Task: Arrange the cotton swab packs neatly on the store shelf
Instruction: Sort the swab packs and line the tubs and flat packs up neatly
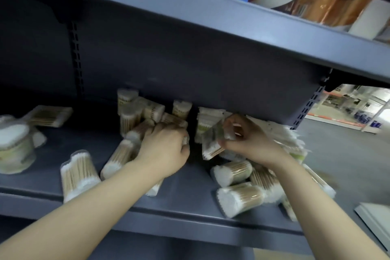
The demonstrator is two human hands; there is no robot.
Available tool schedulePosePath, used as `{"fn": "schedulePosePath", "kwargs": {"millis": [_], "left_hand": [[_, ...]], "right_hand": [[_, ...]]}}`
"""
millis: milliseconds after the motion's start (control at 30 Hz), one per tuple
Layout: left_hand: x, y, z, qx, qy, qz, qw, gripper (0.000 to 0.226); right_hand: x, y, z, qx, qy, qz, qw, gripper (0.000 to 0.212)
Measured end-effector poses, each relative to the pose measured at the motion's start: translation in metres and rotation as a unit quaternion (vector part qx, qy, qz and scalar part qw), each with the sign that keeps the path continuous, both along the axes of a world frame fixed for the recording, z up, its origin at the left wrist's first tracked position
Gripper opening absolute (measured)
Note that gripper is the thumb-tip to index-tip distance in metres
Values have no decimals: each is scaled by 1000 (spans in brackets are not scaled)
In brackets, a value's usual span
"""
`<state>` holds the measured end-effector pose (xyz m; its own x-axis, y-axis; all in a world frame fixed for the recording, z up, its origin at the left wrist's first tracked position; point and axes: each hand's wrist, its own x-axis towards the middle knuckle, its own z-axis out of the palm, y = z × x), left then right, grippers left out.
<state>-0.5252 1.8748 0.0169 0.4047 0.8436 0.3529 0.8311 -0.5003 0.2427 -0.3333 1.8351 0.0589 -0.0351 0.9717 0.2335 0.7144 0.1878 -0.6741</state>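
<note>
Swab packs, loose on grey shelf point(179, 188).
Left hand point(166, 145) grips a pack point(135, 131); right hand point(249, 139) pinches a bag point(211, 145).

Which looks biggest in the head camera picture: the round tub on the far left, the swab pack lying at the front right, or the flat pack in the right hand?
1. Round tub, though it sits near the camera's edge.
2. Front right pack.
3. Flat pack in the right hand, partly hidden and blurred.
</note>
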Motion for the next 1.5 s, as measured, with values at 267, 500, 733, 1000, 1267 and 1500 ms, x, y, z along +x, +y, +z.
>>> {"fn": "schedulePosePath", "kwargs": {"millis": [267, 500, 733, 1000, 1267, 1500], "left_hand": [[47, 11, -10, -100, -36, -68, 992, 36], [68, 10, -10, -114, -56, -89, 988, 37], [75, 11, -10, -115, -83, -88, 986, 30], [73, 5, -2, -132, -159, -75, 975, 24], [66, 13, -2, -193, -242, -29, 950, 10], [56, 17, -3, -159, -209, -10, 965, 12]], "right_hand": [[24, -13, -1, -17, -47, 11, 999, 33], [38, -17, -4, -6, -57, 21, 998, 39], [49, -14, -3, 12, 21, 16, 1000, 38], [50, -1, 2, 78, 116, -62, 988, 32], [37, 18, -3, 96, 30, -98, 990, 20], [25, 24, -8, 102, -3, -93, 990, 22]]}}
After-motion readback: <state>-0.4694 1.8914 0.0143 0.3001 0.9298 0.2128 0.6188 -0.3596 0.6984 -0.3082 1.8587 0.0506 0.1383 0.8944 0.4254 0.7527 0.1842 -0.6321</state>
